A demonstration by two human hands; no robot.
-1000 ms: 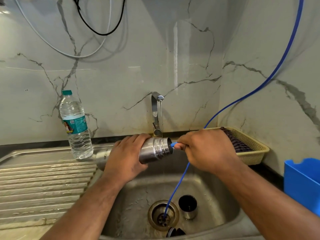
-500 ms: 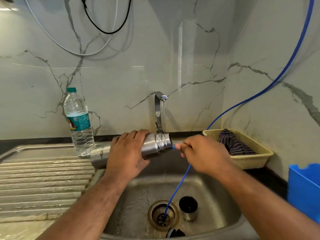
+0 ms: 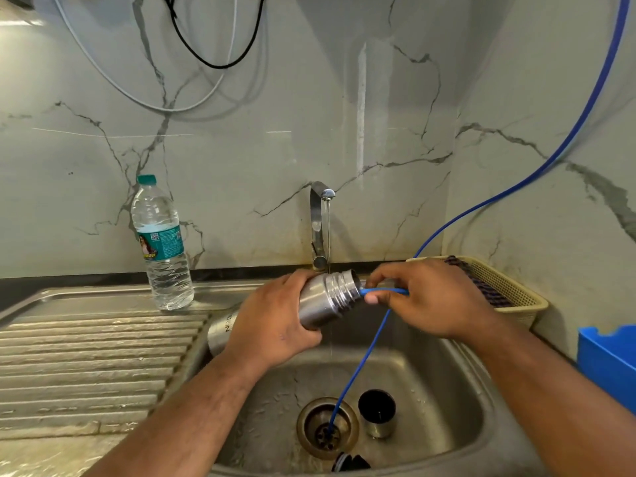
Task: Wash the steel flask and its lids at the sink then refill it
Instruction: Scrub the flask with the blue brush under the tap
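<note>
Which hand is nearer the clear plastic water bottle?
Left. The left hand holds the steel flask right of the bottle; the right hand lies farther right, pinching the blue tube.

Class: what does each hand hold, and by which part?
Left hand grips the steel flask round its body; right hand pinches the thin blue tube by the flask's mouth.

Steel flask (image 3: 327, 301): uncapped, gripped mid-body by the left hand (image 3: 275, 325), tipped near-horizontal over the sink (image 3: 430, 383), threaded mouth pointing right | steel cup lid (image 3: 377, 413): open end up on the basin floor | black inner lid (image 3: 351, 463): at the near edge, partly cut off.
</note>
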